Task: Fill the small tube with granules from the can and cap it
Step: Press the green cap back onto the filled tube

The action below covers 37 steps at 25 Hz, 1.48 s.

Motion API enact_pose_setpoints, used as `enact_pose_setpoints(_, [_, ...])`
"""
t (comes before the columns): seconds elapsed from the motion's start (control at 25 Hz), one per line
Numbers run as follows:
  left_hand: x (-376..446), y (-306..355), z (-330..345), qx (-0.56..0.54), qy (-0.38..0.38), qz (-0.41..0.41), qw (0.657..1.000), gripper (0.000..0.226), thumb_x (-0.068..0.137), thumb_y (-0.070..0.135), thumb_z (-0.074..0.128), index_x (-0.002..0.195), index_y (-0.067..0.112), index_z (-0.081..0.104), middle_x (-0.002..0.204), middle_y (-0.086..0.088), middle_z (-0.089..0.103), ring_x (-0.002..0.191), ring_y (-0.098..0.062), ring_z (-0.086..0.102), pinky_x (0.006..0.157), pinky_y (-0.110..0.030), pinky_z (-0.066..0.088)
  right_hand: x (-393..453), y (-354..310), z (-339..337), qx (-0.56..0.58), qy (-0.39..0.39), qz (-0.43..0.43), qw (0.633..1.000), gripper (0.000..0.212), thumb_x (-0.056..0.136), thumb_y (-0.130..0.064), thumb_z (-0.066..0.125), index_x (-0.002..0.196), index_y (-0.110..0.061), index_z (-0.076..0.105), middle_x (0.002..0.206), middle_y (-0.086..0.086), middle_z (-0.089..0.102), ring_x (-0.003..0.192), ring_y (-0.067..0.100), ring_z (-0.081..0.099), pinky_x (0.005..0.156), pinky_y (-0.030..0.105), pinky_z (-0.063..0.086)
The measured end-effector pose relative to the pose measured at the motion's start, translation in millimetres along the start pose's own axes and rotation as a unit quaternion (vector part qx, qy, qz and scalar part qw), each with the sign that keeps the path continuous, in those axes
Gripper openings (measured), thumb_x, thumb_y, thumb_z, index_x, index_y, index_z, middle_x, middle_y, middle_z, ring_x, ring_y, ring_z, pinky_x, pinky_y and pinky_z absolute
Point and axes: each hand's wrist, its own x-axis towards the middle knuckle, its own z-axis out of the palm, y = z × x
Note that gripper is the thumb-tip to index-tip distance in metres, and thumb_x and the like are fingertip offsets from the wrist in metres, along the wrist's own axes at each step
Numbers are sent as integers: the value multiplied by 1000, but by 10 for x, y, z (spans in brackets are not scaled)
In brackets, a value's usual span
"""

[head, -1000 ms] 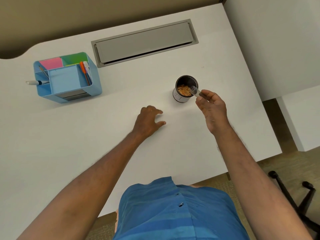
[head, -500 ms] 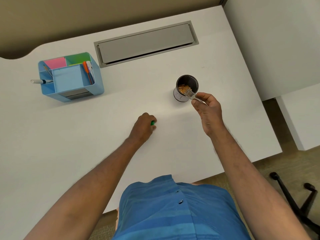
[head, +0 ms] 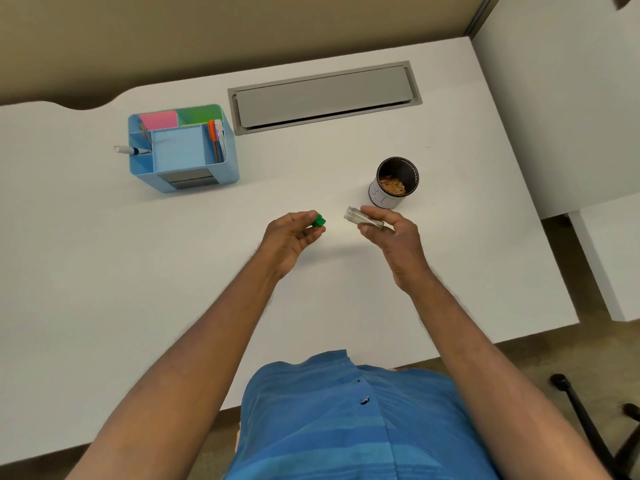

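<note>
A small clear tube (head: pixel 360 218) lies nearly level in the fingers of my right hand (head: pixel 391 233), its open mouth pointing left. My left hand (head: pixel 292 235) pinches a green cap (head: pixel 318 221) a short gap to the left of that mouth. Both hands hover above the white desk (head: pixel 104 271). The dark can (head: pixel 394 183) stands upright behind my right hand, with tan granules (head: pixel 393 186) visible in its bottom. Whether the tube holds any granules I cannot tell.
A light blue desk organiser (head: pixel 180 150) with sticky notes and pens stands at the back left. A grey cable hatch (head: pixel 323 97) is set into the desk behind the can. A chair base (head: pixel 588 417) shows at the lower right, past the desk's edge.
My right hand pulled the tube out of the can and brought it down and left. My left hand picked the green cap off the desk and lifted it toward the tube.
</note>
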Motion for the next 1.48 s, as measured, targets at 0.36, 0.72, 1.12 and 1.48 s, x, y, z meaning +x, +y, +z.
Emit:
enact_pose_setpoints(0.36, [-383,113,-180,-28,-10,30,999,11,91,14,74,101,9,78,92,-7,75,67,-17,71,68,-25,61,-230,1,470,-81,-47,-82,992,34,90,-3,71,119,-21,76,125,-2,69,104,11,71,85,18,55])
enact_pose_setpoints(0.72, [-663,230,-398,-44,-56,64,995,20,97,4,63,115,1,71,107,-15,79,91,-28,77,81,-28,63,-322,-58,703,-68,-79,-92,990,37,91,-1,69,120,-24,76,124,-2,69,110,17,70,85,19,54])
enact_pose_setpoints(1.12, [-776,345,-534,40,-83,105,990,29,93,-1,67,119,8,73,116,-15,76,103,-29,74,90,-29,60,-322,-160,857,-88,-113,-130,981,38,91,3,68,117,-23,76,123,-2,71,109,12,71,87,21,55])
enact_pose_setpoints(1.48, [-789,389,-490,184,-41,152,970,32,84,3,78,105,26,79,105,0,80,95,-15,75,83,-22,60,-274,-206,778,-114,-148,-122,975,37,91,1,70,113,-28,78,118,-6,74,106,13,72,88,23,54])
